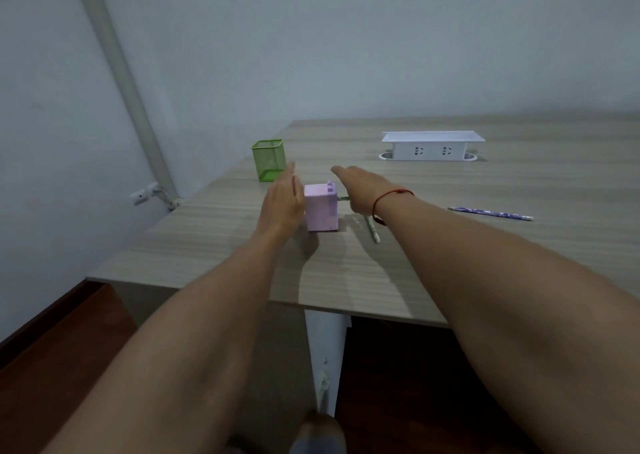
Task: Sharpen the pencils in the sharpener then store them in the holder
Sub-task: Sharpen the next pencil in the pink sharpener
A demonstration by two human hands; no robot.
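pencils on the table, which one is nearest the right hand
The green pencil, partly hidden under the right hand beside the pink sharpener. The purple pencil lies alone farther right, well clear of that hand.

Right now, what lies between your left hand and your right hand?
The pink sharpener stands on the table between the left hand and the right hand, close beside the left one; the head view shows it.

No text, label or number can be read; the print on the purple patterned pencil (490,213) at right is too blurred.
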